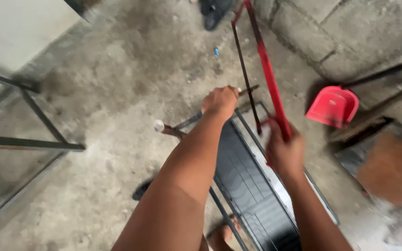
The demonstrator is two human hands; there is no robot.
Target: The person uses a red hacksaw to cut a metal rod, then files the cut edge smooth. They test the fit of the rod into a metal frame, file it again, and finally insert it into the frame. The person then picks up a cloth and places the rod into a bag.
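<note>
Right hand point(284, 151): clenched on red-framed metal hacksaw point(266, 65).
Left hand point(220, 101): grasping thin rusty metal rod point(182, 126).
Risk: blade may skip toward the left hand's fingers if the rod shifts.

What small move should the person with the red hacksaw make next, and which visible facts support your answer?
Probably bring the blade down onto the thin metal rod. The right hand holds the red hacksaw raised, its blade apparently clear of the work, while the left hand grips and steadies the rod over the dark metal frame. The exact cutting spot cannot be told.
</note>
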